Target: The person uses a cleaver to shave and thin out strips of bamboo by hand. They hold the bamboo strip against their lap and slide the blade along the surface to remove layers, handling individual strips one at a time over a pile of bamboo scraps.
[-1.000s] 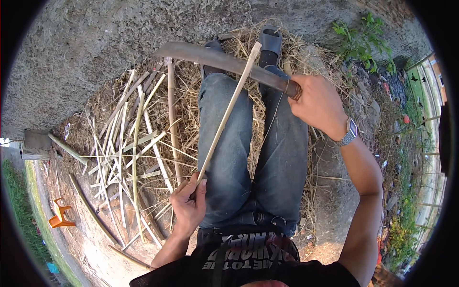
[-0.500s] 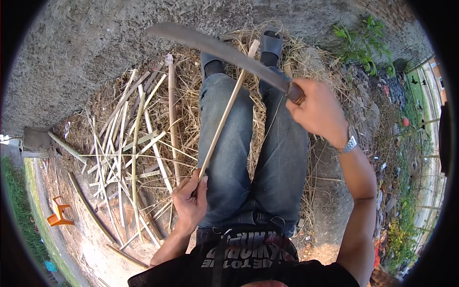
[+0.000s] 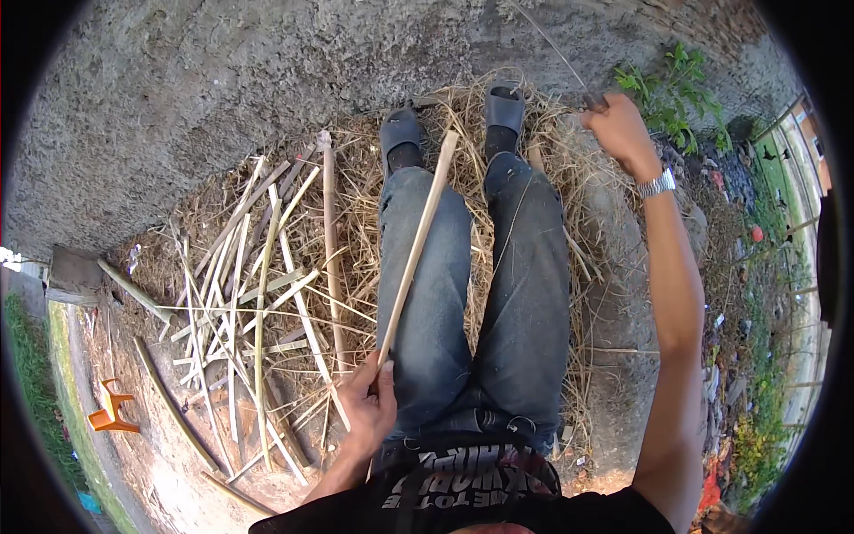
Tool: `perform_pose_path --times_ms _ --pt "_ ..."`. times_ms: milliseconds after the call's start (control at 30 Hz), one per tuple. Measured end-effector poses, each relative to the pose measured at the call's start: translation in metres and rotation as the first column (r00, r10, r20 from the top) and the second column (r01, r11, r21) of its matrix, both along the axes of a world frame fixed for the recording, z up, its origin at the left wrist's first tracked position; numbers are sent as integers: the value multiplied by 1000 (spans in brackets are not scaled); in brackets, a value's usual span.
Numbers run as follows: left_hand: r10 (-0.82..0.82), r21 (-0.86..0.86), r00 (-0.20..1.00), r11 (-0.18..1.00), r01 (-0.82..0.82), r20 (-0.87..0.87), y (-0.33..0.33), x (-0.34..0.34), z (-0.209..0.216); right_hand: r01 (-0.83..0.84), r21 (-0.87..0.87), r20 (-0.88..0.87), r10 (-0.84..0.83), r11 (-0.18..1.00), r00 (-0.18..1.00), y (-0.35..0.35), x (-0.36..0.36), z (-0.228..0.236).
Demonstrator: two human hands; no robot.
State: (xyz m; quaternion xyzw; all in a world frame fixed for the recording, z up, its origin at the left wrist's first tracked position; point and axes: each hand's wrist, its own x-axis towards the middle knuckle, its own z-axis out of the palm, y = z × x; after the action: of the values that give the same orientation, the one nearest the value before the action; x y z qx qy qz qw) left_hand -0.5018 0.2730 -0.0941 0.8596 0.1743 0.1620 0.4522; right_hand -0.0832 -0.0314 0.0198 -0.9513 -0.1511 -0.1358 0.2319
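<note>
My left hand (image 3: 367,398) is closed round the lower end of a long pale bamboo strip (image 3: 418,240). The strip slants up over my left leg, its far end near my sandals. Out to the right, beyond my right knee, my right hand (image 3: 618,133) grips the handle of a machete (image 3: 567,64). Its blade is seen nearly edge-on as a thin line reaching toward the wall, well apart from the strip.
Many split bamboo strips (image 3: 240,294) lie crisscrossed left of my legs, beside a longer pole (image 3: 331,249). Straw and shavings (image 3: 360,214) cover the ground. A rough concrete wall (image 3: 267,71) runs across the far side. A small orange chair (image 3: 113,408) stands far left; a leafy plant (image 3: 680,93) grows far right.
My right hand has swung the machete up and away to the right, off from above the strip. My left hand has shifted slightly nearer to me, still holding the strip.
</note>
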Motion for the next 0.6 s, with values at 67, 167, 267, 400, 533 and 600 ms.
perform_pose_path --times_ms 67,167,267,400,533,600 --pt "13 -136 996 990 -25 -90 5 6 4 4 90 -138 8 996 990 13 -39 9" --pt "-101 -478 982 878 13 -158 26 23 30 -104 10 -188 104 995 977 41 -88 24" --pt "-317 -783 933 618 69 -169 47 30 33 -260 -46 -158 250 965 955 66 -114 18" --pt "-376 -880 913 474 43 -158 37 35 38 -358 -69 -191 340 931 921 87 -127 7" --pt "-340 -870 923 493 12 -180 32 16 38 -308 -174 -200 273 935 941 89 -110 9" --pt "-349 -878 922 479 22 -167 33 7 35 -225 -166 -156 200 960 967 79 -83 6"
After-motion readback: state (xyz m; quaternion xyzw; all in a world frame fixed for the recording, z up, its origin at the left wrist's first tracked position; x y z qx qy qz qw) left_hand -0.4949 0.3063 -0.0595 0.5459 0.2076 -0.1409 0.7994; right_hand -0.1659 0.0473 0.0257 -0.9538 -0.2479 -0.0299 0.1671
